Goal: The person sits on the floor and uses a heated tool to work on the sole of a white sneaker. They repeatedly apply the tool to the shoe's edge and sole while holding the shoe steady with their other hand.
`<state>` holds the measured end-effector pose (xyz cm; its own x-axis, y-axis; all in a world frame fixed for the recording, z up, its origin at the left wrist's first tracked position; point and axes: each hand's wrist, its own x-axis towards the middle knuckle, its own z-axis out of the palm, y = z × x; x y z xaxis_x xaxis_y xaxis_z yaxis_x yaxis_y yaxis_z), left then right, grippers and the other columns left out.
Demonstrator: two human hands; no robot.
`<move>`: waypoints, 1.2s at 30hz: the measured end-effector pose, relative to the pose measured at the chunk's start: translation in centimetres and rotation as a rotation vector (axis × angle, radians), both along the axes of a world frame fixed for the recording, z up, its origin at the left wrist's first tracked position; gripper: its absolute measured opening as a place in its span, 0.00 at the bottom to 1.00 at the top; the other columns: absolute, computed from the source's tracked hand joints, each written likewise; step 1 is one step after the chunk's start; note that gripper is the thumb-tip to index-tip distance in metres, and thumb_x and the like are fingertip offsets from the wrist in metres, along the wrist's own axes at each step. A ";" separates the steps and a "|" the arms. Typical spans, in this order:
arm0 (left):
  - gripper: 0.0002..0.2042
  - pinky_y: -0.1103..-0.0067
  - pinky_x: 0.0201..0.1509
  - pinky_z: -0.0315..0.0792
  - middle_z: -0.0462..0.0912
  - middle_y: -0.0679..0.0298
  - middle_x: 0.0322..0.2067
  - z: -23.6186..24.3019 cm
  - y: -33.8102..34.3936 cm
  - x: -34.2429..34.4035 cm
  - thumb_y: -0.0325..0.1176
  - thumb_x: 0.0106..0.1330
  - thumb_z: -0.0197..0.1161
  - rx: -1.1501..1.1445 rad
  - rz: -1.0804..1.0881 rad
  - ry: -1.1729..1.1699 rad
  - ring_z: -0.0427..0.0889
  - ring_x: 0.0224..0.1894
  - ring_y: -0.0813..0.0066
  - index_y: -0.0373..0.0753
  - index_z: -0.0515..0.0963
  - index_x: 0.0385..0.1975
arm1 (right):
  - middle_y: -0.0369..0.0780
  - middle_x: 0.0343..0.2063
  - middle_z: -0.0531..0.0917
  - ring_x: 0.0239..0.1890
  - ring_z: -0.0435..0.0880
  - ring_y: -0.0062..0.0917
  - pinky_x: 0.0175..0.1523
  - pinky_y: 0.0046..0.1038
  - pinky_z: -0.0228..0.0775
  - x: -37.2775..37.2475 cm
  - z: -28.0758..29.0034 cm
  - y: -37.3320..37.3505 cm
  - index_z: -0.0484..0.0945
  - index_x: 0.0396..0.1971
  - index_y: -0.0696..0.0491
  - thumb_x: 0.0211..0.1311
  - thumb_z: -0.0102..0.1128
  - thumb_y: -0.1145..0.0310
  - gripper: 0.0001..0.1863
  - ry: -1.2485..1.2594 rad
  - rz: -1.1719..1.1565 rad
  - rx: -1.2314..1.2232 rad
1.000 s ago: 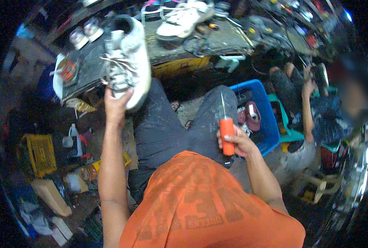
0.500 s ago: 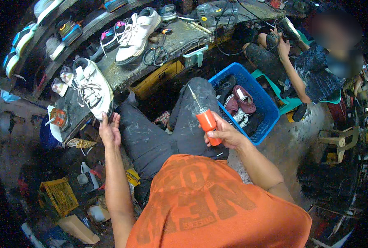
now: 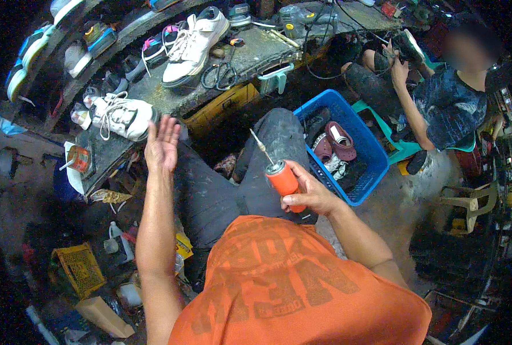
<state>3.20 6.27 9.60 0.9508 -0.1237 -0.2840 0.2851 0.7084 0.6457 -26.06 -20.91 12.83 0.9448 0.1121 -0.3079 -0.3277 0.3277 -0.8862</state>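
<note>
My right hand [image 3: 310, 192] grips an awl [image 3: 283, 181] by its thick orange handle, the thin metal shaft pointing up and away over my lap. Palm up and fingers stretched, my left hand [image 3: 163, 144] holds nothing. Just beyond its fingertips a white lace-up sneaker [image 3: 131, 122] rests on the bench, toe towards the hand; whether they touch is hard to tell. Farther along the bench stands a second white sneaker [image 3: 195, 49], its laces loose.
Scissors [image 3: 218, 76] lie on the grey bench [image 3: 152, 95], near an orange can [image 3: 79, 159]. On my right a blue basket [image 3: 376, 172] holds maroon clogs [image 3: 341, 141] and other footwear. A co-worker [image 3: 448, 103] sits beyond it, handling a shoe. Shelves of shoes line the far left.
The nearer sneaker has swung round, its toe now pointing right instead of towards me. My left hand has moved up and opened out. The awl has shifted slightly left and nearer.
</note>
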 end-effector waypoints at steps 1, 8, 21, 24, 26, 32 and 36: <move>0.23 0.61 0.62 0.77 0.78 0.51 0.58 1.2 -0.6 -0.8 0.44 0.75 0.59 0.135 -0.197 0.031 0.80 0.58 0.59 0.32 0.69 0.59 | 0.41 0.52 0.75 0.39 0.83 0.24 0.43 0.30 0.79 0.0 0.2 0.0 0.50 0.74 0.50 0.54 0.75 0.68 0.51 0.002 -0.006 -0.004; 0.31 0.66 0.61 0.74 0.75 0.52 0.60 11.7 -2.1 -10.9 0.41 0.57 0.75 1.211 -0.640 -1.379 0.77 0.59 0.54 0.36 0.74 0.59 | 0.40 0.53 0.77 0.54 0.79 0.28 0.59 0.32 0.72 0.8 2.3 0.3 0.67 0.65 0.53 0.55 0.77 0.61 0.39 -0.247 0.154 -0.599; 0.08 0.70 0.37 0.64 0.70 0.65 0.26 17.8 0.4 -16.6 0.36 0.56 0.64 1.260 -1.054 -1.928 0.72 0.30 0.66 0.41 0.73 0.26 | 0.46 0.50 0.85 0.48 0.86 0.43 0.51 0.38 0.79 -0.3 13.7 -2.5 0.72 0.64 0.52 0.58 0.72 0.51 0.37 -0.488 0.660 -0.845; 0.08 0.69 0.37 0.64 0.70 0.63 0.27 17.4 0.7 -17.6 0.35 0.57 0.63 1.145 -1.161 -1.872 0.72 0.31 0.64 0.41 0.73 0.27 | 0.44 0.46 0.85 0.44 0.86 0.43 0.45 0.39 0.80 -0.7 14.9 -2.5 0.72 0.64 0.50 0.58 0.70 0.49 0.37 -0.500 0.733 -0.875; 0.08 0.69 0.37 0.64 0.71 0.63 0.27 17.4 0.9 -18.0 0.35 0.57 0.64 1.076 -1.186 -1.828 0.72 0.31 0.64 0.41 0.72 0.27 | 0.44 0.44 0.85 0.43 0.86 0.43 0.42 0.40 0.80 -1.3 15.7 -2.6 0.72 0.65 0.49 0.59 0.69 0.48 0.37 -0.506 0.749 -0.871; 0.11 0.69 0.33 0.64 0.71 0.61 0.25 16.9 1.2 -18.8 0.33 0.58 0.69 0.995 -1.138 -1.802 0.72 0.28 0.64 0.39 0.72 0.24 | 0.45 0.40 0.83 0.39 0.85 0.45 0.41 0.42 0.78 -2.0 16.7 -2.8 0.68 0.67 0.50 0.61 0.67 0.48 0.38 -0.567 0.771 -0.931; 0.13 0.63 0.34 0.63 0.67 0.57 0.26 15.6 2.1 -19.5 0.34 0.47 0.66 0.950 -1.185 -1.691 0.69 0.29 0.56 0.38 0.68 0.25 | 0.47 0.40 0.83 0.41 0.84 0.46 0.43 0.42 0.78 -2.3 17.1 -2.9 0.68 0.67 0.51 0.61 0.67 0.48 0.38 -0.591 0.754 -0.906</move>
